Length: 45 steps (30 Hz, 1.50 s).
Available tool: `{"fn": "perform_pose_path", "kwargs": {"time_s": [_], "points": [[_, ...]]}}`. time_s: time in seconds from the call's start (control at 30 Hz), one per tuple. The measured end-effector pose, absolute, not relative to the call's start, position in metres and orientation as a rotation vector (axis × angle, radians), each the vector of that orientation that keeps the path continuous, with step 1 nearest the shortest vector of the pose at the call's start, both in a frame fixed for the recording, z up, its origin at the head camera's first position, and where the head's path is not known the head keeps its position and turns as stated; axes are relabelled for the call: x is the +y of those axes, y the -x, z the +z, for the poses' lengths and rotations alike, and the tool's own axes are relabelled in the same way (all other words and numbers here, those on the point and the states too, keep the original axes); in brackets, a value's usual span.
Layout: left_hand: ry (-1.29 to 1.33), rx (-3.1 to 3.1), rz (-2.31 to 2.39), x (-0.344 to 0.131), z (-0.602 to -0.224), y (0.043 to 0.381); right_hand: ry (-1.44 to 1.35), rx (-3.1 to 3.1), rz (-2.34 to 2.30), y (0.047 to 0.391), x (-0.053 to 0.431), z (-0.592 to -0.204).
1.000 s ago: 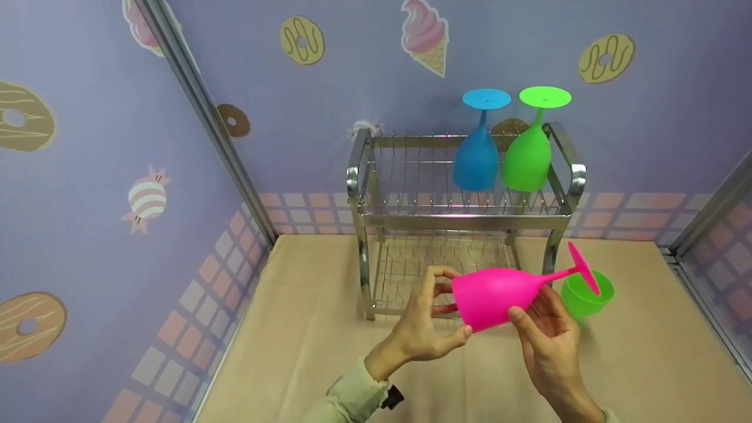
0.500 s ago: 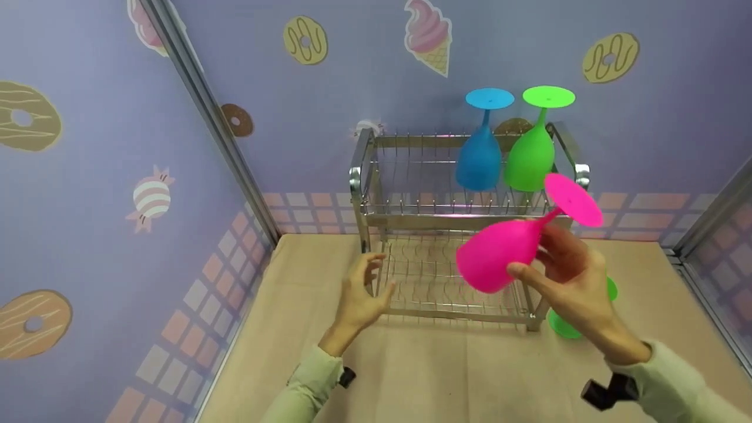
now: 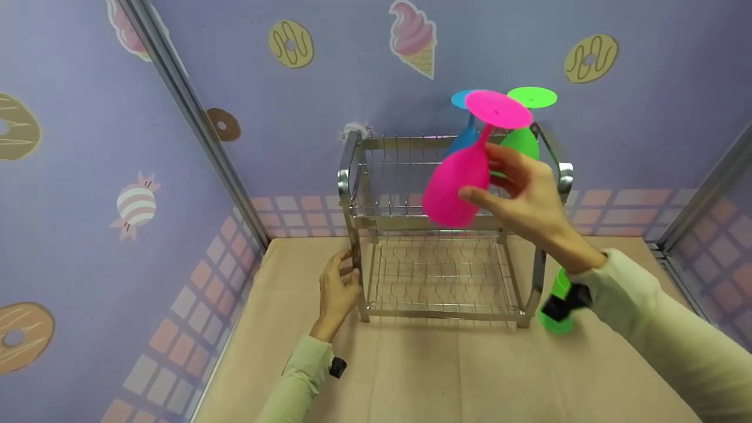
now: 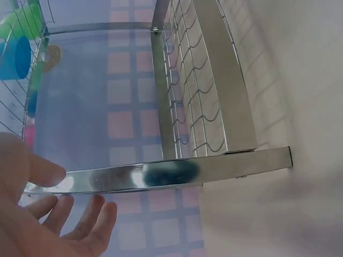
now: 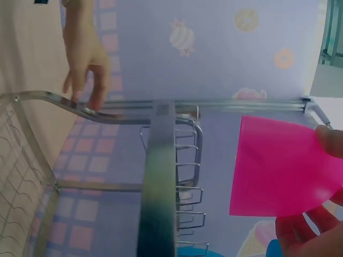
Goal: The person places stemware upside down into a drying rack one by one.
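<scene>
My right hand (image 3: 526, 197) grips a pink plastic goblet (image 3: 455, 188) by its bowl, thumb in front, fingers behind. It hangs tilted with its foot up, in front of the dish rack's upper tier. At the left front post of the metal dish rack (image 3: 443, 315) is my left hand (image 3: 338, 296); in the left wrist view its thumb and fingertips pinch opposite sides of the post (image 4: 220, 169). A blue goblet (image 3: 461, 141) and a green goblet (image 3: 523, 144) stand upside down on the upper tier, partly hidden by the pink one and my right hand.
Right of the rack, another green goblet (image 3: 555, 323) stands upright on the beige tablecloth (image 3: 411, 376), partly covered by my sleeve (image 3: 646, 305). The rack's lower wire tier (image 3: 440, 276) holds nothing visible. Patterned walls (image 3: 352, 59) enclose the back and sides.
My left hand has let go of the pink goblet and moved left to the rack's post. My right hand has lifted the goblet up and left, turning its foot upward.
</scene>
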<state>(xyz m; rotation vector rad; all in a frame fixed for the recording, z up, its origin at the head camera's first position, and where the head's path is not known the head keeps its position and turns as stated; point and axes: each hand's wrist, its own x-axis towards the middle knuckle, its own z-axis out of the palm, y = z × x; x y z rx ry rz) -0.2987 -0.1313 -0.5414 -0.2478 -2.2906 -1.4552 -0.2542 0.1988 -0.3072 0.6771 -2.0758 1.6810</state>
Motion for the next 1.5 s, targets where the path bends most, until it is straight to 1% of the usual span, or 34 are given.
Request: {"fn": "perform_pose_path", "kwargs": {"time_s": [0.17,0.37,0.83,1.1,1.5], "points": [[0.288,-2.308,-1.499,-0.133,-0.546,0.308,-0.648,-2.107,1.673,0.281,0.187,-0.296],[0.324,-2.318,-1.513,-0.137,-0.554,0.313,-0.572,-2.161,1.606,0.308,0.175,-0.292],[0.358,-2.355,-1.443,-0.141,-0.555,0.315,-0.474,-2.290,1.467,0.361,0.147,-0.297],[0.370,-2.387,-1.436,-0.139,-0.552,0.315,-0.448,-2.353,1.431,0.380,0.134,-0.310],[0.345,-2.406,-1.400,-0.140,-0.551,0.315,-0.366,-2.453,1.311,0.387,0.119,-0.323]]}}
